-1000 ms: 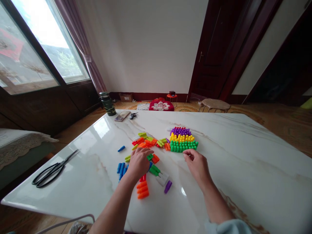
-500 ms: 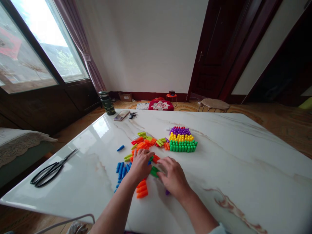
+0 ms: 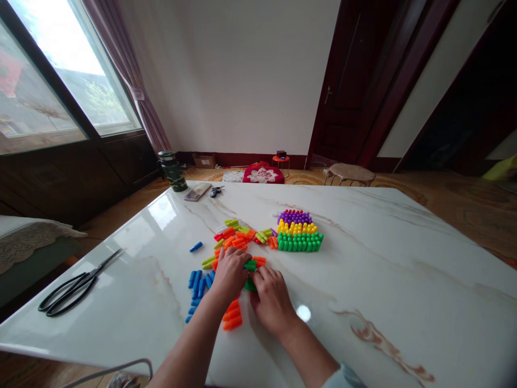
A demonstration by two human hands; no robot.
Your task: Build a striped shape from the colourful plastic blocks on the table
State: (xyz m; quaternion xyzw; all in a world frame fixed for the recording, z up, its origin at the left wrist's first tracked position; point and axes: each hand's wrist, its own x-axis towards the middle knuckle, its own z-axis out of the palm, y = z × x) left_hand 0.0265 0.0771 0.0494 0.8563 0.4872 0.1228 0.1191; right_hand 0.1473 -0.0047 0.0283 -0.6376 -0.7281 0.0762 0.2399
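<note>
Both hands are close together over a pile of bullet-shaped plastic blocks. My left hand [image 3: 231,271] is closed round a green bullet-shaped block [image 3: 251,265] whose end sticks out past the fingers. Just to its right, my right hand [image 3: 271,297] has its fingers curled on another green block [image 3: 250,284], partly covered by them. Blue blocks [image 3: 196,284] lie left of my left wrist, and orange blocks [image 3: 232,318] lie below, between the forearms. More orange blocks [image 3: 239,241] and lime-green blocks [image 3: 231,222] are scattered beyond the hands.
Upright green blocks [image 3: 300,242], yellow blocks [image 3: 298,227] and purple blocks [image 3: 294,216] stand in rows at the right. Black-handled scissors [image 3: 79,285] lie at the left. A phone [image 3: 197,192], keys [image 3: 216,191] and a camouflage flask [image 3: 173,171] are on the far table edge.
My right hand has moved left toward my left hand, its fingers now curled on a green block. The green block in my left hand shows more clearly. The view has shifted slightly.
</note>
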